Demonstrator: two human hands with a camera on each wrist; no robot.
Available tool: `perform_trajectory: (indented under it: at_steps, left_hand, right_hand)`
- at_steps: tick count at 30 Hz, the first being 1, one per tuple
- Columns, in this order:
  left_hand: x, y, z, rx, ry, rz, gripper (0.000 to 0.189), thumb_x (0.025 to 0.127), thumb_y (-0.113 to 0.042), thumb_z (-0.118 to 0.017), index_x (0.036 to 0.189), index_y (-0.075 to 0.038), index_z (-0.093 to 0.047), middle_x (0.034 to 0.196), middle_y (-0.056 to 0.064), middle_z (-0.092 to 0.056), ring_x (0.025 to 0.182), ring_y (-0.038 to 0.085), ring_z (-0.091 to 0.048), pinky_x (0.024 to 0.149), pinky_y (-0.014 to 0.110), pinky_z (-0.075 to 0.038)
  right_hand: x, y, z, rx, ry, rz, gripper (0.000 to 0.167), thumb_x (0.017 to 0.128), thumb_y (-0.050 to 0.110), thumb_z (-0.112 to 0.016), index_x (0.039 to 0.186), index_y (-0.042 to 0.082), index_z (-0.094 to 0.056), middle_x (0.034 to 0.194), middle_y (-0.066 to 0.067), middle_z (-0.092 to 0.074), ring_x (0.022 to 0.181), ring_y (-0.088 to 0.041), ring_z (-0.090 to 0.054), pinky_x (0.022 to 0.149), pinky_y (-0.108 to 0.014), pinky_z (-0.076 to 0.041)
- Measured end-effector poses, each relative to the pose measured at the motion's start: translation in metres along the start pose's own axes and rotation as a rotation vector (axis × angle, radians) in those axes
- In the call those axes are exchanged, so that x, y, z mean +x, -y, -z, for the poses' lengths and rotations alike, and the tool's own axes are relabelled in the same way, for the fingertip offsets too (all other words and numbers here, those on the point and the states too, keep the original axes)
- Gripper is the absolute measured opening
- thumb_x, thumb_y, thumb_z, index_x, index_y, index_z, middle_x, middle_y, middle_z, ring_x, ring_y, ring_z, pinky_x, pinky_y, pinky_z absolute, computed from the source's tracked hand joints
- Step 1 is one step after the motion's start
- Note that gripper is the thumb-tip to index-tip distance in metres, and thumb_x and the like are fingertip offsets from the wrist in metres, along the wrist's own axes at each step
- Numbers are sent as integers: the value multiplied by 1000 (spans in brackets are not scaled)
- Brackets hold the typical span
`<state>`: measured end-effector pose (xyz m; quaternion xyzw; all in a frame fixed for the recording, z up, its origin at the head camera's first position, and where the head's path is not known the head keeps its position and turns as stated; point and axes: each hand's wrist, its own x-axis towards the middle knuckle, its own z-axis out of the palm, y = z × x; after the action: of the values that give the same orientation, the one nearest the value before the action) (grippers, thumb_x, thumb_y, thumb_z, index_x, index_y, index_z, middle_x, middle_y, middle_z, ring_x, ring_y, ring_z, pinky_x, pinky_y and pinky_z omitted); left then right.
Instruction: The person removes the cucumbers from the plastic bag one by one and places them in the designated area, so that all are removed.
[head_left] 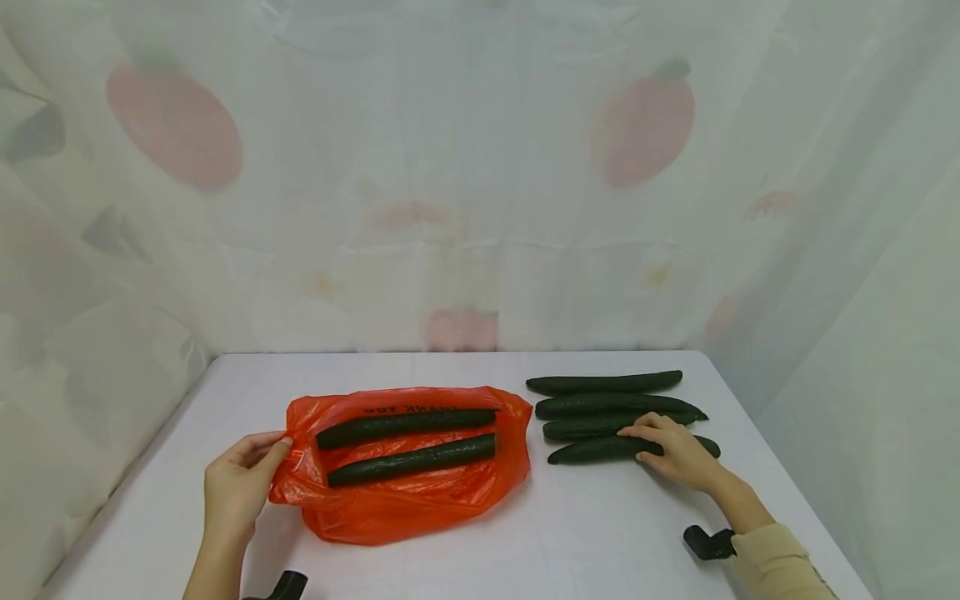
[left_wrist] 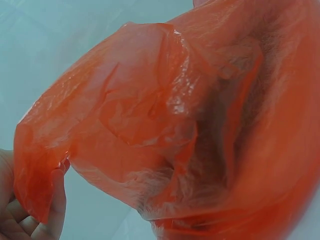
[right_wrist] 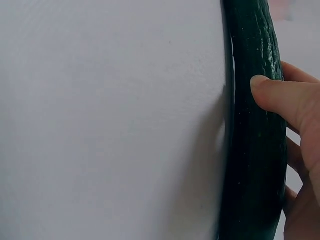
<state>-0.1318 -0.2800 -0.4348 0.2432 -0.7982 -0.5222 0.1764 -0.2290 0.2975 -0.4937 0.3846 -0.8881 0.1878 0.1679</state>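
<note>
I have the left hand point(head_left: 238, 483) in a close pinch, thumb against fingers, on the crinkled edge of a thin, glossy red-orange plastic bag point(head_left: 390, 515). The bag gapes to that hand's right, and inside it two long dark-green cucumbers point(head_left: 412, 461) lie side by side, a little apart. My right hand point(head_left: 678, 454) is partly curled round a slim, gently bowed green cucumber point(head_left: 588, 452), thumb on its shiny, faintly wrinkled skin and fingers at its far side. Just beyond that hand, three similar tapering cucumbers point(head_left: 600, 383) lie in a row on the smooth white table point(head_left: 600, 533).
</note>
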Motion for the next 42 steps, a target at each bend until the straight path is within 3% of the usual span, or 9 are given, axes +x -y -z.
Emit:
perform_trajectory:
  at_steps: [11,22,34,39,42]
  left_hand:
    - [2,2,-2,-8,-1,5,37,83,-34,-67,107,-5,-66,71,-19,-62,66,-2,-59,56,17,-51]
    - [2,1,-2,-1,-1,-1,37,84,-34,-67,107,-5,-66,71,-19,-63,67,-2,-59,56,17,-51]
    - [3,1,-2,-8,2,-8,36,83,-33,-67,106,-5,-67,71,-19,-63,66,-2,-59,56,17,-51]
    - [2,1,-2,-9,3,-4,36,83,-33,-67,106,-5,-66,71,-19,-63,66,-2,-59,56,17,-51]
    - [2,1,-2,-10,1,-5,36,83,-33,-68,106,-5,-67,71,-19,-63,66,-2,-59,55,17,-51]
  right_hand:
    - [3,-1,-1,-87,-28,-4,50,63,2,-81,109,16,-67,97,3,-56,84,-15,-50,64,-30,-40]
    - [1,-1,-1,-91,-45,-131,41,65,12,-81,104,17,-66,98,2,-57,91,-22,-52,68,-38,-39]
    - [6,1,1,-47,-60,-125,40,71,13,-78,108,16,-64,100,3,-60,93,-21,-53,70,-39,-41]
    - [13,7,3,-3,-97,-113,39,72,9,-76,109,14,-63,104,4,-61,96,-20,-54,74,-42,-43]
    - [18,12,4,18,-127,-83,39,72,6,-76,109,12,-63,105,5,-61,98,-19,-54,78,-38,-43]
